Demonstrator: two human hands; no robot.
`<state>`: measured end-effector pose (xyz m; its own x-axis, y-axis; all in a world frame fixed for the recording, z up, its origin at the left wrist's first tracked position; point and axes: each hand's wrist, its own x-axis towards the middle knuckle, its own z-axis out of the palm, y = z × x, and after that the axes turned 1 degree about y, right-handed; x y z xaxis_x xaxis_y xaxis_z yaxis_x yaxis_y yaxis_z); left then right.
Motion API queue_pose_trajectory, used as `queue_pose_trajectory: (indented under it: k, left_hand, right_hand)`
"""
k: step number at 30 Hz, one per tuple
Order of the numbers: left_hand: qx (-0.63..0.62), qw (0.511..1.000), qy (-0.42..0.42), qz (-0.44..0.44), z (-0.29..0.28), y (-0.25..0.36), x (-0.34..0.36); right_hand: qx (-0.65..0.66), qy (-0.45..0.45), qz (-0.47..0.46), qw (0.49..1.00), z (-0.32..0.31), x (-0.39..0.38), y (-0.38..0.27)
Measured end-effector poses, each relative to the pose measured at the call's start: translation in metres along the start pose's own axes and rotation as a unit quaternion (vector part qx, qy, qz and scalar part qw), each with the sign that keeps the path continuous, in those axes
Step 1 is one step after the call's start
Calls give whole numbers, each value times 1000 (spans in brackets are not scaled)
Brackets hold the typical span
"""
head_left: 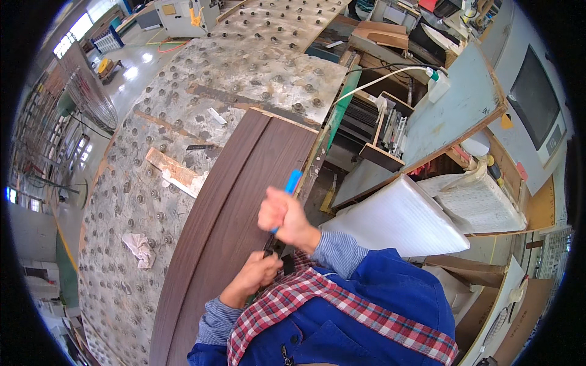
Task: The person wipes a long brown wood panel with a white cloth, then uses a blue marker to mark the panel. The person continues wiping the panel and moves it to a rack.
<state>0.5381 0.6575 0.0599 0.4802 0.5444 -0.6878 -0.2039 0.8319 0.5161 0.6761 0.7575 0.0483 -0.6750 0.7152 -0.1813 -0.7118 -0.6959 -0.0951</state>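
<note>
Right hand: My right hand (pixel 285 218) is fisted around a blue tool (pixel 291 186), its handle sticking up and away past my knuckles; I cannot tell what tip it carries.
Left hand: My left hand (pixel 255 272) sits low, close to my chest, fingers curled around a small dark piece (pixel 282 263) just right of it; what the piece is stays hidden.
Panel: A long dark wood-grain panel (pixel 235 201) lies flat under both hands, running away from me, its right edge right by my fists.
Handling: I judge the panel stiff and fairly heavy, with a smooth face that could slip; best held by its long edges. The tool looks light and rigid, fit for a full-fist grip on its handle.
Pose: Both forearms come up from below, elbows bent, right wrist raised above the left, sleeves of blue check under a blue jacket.
Surroundings: Beyond and left of my hands spreads a grey table (pixel 183 110) studded with rollers; on it, far to my left, a crumpled rag (pixel 140 247), and ahead a pale wood offcut (pixel 176 172). To my right, a white corrugated sheet (pixel 400 222).
</note>
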Motion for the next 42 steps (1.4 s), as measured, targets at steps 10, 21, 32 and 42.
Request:
queue_pose_trajectory:
  k: [10,21,32,42]
  left_hand:
    - [324,658,560,385,-85,-14,-31]
    - [547,440,574,422,-115,-7,-8]
    - [552,424,602,391,-133,-2,-7]
    - [547,442,599,383,-131,-2,-10]
  right_hand:
    - [-251,93,-273,924,-87,-18,-195]
    - [-367,344,-331,798,-58,-20,-183]
    - [-392,333,-277,811,-63,-2,-182]
    - [-531,345,-369,681,-58,29,-183]
